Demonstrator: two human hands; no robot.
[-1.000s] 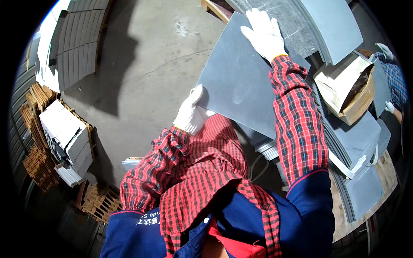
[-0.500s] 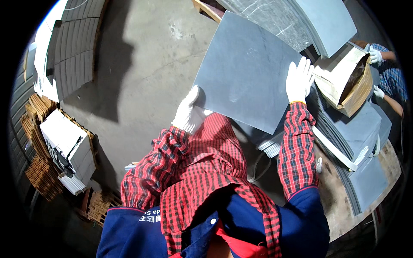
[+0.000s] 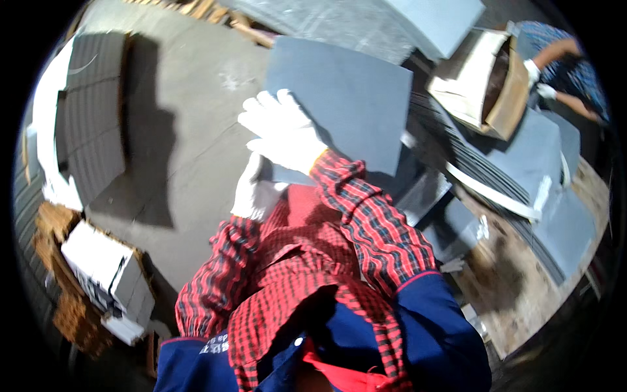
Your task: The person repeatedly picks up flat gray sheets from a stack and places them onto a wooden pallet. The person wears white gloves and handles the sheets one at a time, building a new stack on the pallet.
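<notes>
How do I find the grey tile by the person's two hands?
Start at the floor, then go right to the person's right hand, gloved in white. The tile is the flat grey piece partly behind that hand. Unlike the stacked tiles farther right, it has a hand spread over it.

Head view: left fisheye of a head-worn side-by-side pair, upright, facing steeply down and a little forward.
Apron [image 3: 281,304]: very near, viewed from above, bottom middle.
Left hand [image 3: 253,194], right hand [image 3: 287,134]: near, left of mid-view.
Gray slab [image 3: 353,101]: just beyond, upper middle, broad face toward lens.
Floor [image 3: 202,117]: farther below, upper left.
Co-worker [image 3: 548,36]: farther off, upper right.
Rim: black, rounded, bending straight edges.
</notes>
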